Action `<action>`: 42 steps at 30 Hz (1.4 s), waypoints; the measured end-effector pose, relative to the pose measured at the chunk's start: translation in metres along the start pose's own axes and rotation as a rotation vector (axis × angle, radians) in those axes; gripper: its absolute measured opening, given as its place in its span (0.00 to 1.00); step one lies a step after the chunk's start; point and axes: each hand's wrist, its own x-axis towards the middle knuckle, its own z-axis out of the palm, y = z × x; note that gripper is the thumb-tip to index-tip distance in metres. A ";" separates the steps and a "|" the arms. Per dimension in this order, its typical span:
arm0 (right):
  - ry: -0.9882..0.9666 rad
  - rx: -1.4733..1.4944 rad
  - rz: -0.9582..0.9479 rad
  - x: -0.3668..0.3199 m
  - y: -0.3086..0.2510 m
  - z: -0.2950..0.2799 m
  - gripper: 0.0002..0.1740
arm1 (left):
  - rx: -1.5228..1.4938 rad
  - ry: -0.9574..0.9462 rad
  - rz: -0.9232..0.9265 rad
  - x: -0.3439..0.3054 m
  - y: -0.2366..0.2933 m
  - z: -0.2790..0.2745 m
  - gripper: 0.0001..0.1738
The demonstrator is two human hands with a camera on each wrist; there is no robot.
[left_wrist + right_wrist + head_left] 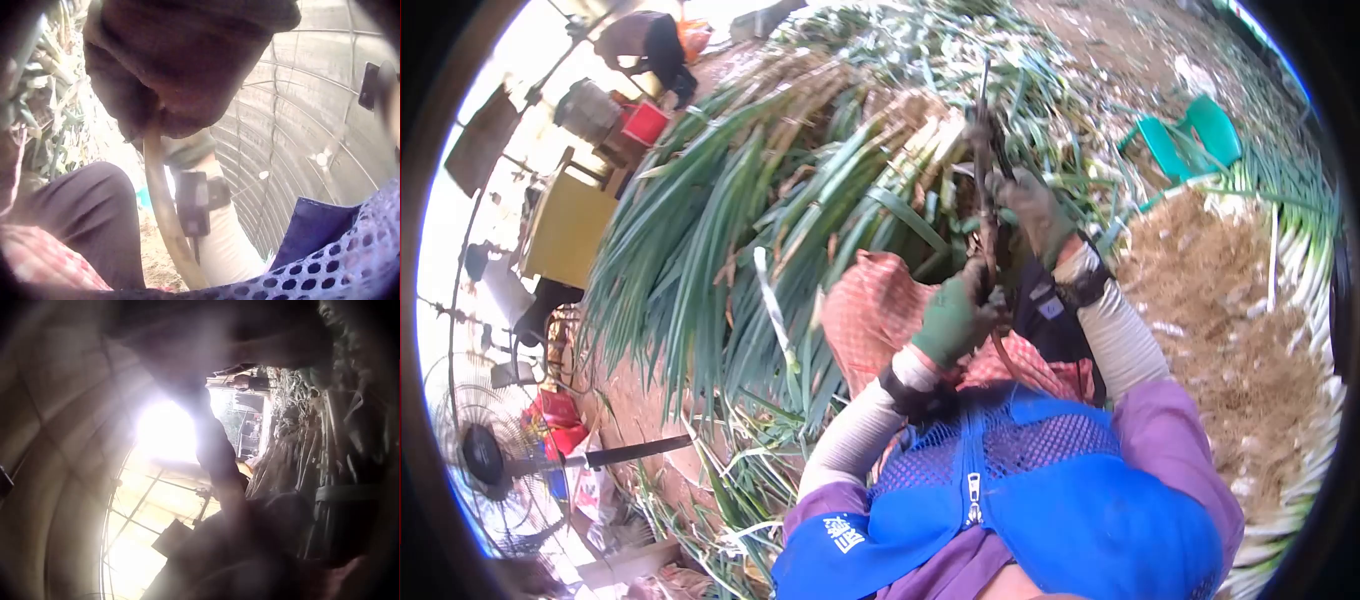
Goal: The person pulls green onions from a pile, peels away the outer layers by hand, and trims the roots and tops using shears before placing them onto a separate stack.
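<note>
Both gloved hands are on a long, thin, dark tool (pixel 986 215) that stands nearly upright in the head view, its narrow tip pointing away from the body. My left hand (pixel 950 322), in a green glove, grips its lower end close to the lap. Farther up, my right hand (pixel 1037 212), in a dirty grey-green glove, holds it from the right side. A pale hose-like tube (pixel 164 212) runs down from under the left hand in the left wrist view. Both wrist views are dark around the fingers, and the right one is strongly backlit.
A big heap of leeks (pixel 730 230) lies ahead and left. On the right, more leeks lie with their roots (pixel 1200 270) inward. Farther off stand a green plastic chair (pixel 1190 140) and a bending person (pixel 645 45). A fan (pixel 490 455) is at lower left.
</note>
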 end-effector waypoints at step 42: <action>-0.084 0.221 0.565 0.018 0.043 0.001 0.17 | -0.447 0.059 -1.167 -0.154 -0.408 0.005 0.11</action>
